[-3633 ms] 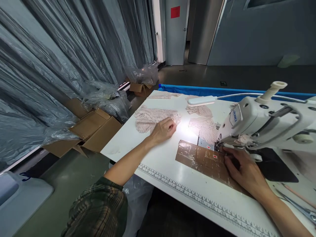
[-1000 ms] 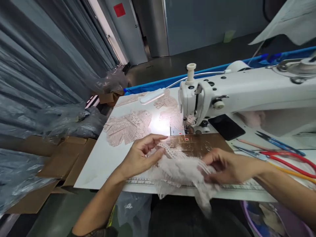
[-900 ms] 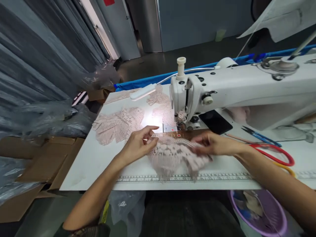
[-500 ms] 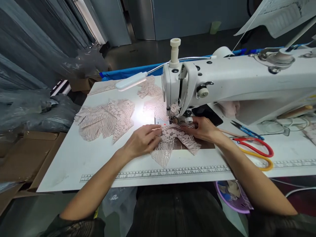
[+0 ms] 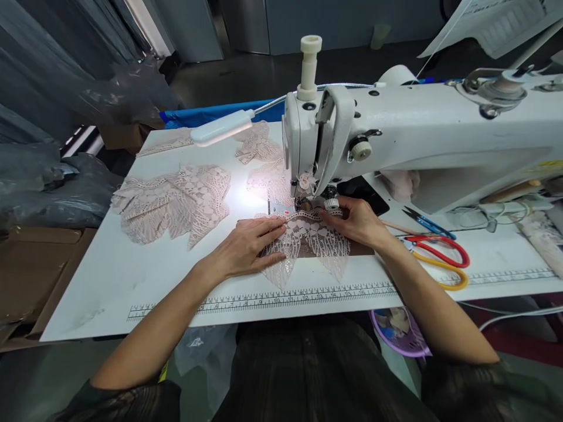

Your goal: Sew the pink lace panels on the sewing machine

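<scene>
Pale-pink scalloped lace (image 5: 328,241) lies under my left hand (image 5: 251,246), flat and unclenched, its long axis running rightward to my right hand (image 5: 358,223), pinching or merely resting I cannot tell, with the presser foot (image 5: 298,204) just beyond, between both.

Sewing wkshp | indust. mach. (image 5: 409,129) | lace pcs (image 5: 325,240) | ruler-marked tbl (image 5: 109,275)

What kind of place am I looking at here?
Probably a sewing workshop: there's a white sewing machine, lace pieces spread on the table, and a ruler scale along its front edge.
</scene>
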Available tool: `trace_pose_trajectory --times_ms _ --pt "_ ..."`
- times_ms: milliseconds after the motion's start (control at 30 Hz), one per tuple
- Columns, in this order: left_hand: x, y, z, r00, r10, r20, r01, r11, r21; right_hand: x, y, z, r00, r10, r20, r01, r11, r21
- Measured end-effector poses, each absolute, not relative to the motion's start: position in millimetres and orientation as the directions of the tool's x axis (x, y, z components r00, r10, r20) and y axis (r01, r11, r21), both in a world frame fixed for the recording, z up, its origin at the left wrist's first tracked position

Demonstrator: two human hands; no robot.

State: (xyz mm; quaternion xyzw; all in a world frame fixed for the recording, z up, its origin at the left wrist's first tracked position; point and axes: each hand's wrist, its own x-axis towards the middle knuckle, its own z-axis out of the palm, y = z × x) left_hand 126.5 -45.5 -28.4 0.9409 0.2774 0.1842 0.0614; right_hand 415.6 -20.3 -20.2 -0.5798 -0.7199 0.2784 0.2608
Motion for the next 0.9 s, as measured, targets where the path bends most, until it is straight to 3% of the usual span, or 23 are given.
trace_pose_trajectory --times_ms 167,267,367,433,500,567,667,800,900 --pt "128.8 -47.2 -26.5 0.728 0.579 0.368 0.506 -0.815 0.282 411.6 -26.7 -23.1 -0.245 0.969 -0.04 0.508 0.093 -0.856" --pt "130.9 -51.7 -22.4 0.588 0.702 0.402 0.493 -0.705 0.509 391.6 -33.1 -19.3 -0.317 0.932 -0.174 0.222 -0.105 -0.969" --pt "130.2 -55.9 -18.5 0.488 0.841 0.236 0.37 -0.444 0.816 364.1 -38.9 -11.8 -0.462 0.853 -0.245 -0.053 -0.302 -0.952" --pt "129.4 -57.1 -16.1 0.447 0.891 0.078 0.376 -0.266 0.888 352.0 -40.2 -8.1 -0.539 0.816 -0.21 -0.124 -0.323 -0.938" --pt "130.0 -57.4 -13.7 0.366 0.929 -0.047 0.474 -0.143 0.869 350.3 -39.0 -7.1 -0.536 0.828 -0.167 -0.032 -0.217 -0.976" --pt "132.6 -57.8 -11.6 0.283 0.952 -0.114 0.557 -0.067 0.828 358.3 -36.4 -8.5 -0.471 0.876 -0.106 0.214 -0.003 -0.977" --pt "138.3 -60.3 -9.6 0.232 0.966 -0.115 0.595 -0.047 0.802 376.2 -34.1 -12.1 -0.41 0.911 0.031 0.56 0.279 -0.78" --pt "143.8 -65.6 -10.1 0.177 0.98 -0.091 0.63 -0.041 0.775 384.3 -38.9 -22.9 -0.511 0.821 0.255 0.569 0.545 -0.615" --pt "144.4 -67.8 -10.8 0.131 0.988 -0.087 0.625 -0.014 0.781 377.6 -43.8 -37.8 -0.58 0.74 0.342 0.572 0.668 -0.476"
